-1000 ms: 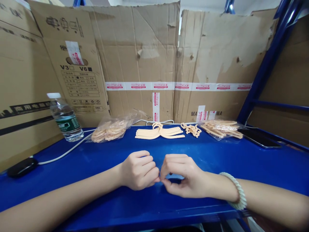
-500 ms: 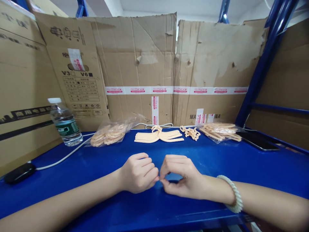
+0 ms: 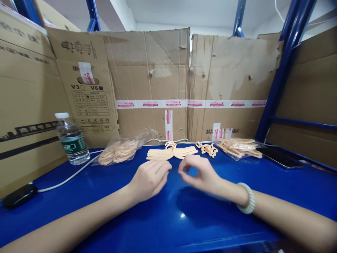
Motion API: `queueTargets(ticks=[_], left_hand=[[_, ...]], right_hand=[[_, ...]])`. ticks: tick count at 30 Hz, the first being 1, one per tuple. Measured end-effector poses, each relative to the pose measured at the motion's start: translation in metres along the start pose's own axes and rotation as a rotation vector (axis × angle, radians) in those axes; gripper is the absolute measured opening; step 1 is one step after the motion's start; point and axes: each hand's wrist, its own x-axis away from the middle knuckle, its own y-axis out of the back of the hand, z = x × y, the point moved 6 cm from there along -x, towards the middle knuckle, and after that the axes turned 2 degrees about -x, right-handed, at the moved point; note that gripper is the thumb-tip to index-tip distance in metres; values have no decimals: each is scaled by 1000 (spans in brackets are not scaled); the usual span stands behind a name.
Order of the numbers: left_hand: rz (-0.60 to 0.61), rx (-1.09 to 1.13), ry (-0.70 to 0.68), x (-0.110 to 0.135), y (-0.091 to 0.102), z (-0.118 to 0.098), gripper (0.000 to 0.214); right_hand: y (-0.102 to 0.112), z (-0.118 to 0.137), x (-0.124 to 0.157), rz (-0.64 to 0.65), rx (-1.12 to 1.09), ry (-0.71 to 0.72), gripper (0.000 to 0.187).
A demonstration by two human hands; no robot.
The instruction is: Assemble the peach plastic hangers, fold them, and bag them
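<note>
Left hand (image 3: 152,177), right hand (image 3: 206,174) moved apart, nearer cream hangers (image 3: 168,153) beyond.

- Your right wrist (image 3: 233,193) wears a pale mint band (image 3: 251,199).
- That band is thick, rounded and ribbed, like twisted cord.
- Your left hand (image 3: 151,178) and right hand (image 3: 204,174) are bare.

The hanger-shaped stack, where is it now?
In the head view, the hanger-shaped stack lies near centre on the blue table, beyond the left hand and right hand, just left of the wavy pieces.
</note>
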Motion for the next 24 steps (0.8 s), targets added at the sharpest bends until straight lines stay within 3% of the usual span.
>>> queueTargets(ticks=[6,10,15,24], left_hand=[[126,146,287,15,-24,43,14],[185,213,339,21,-34,51,15],[197,275,378,20,-37,54,15],[230,308,381,23,-41,52,14]], right_hand=[[76,-84,-9,-205,158,-296,7],[112,-130,0,-237,316,-455,8],[120,-165,11,-169,429,-604,7],[109,-197,25,-34,481,-664,9]])
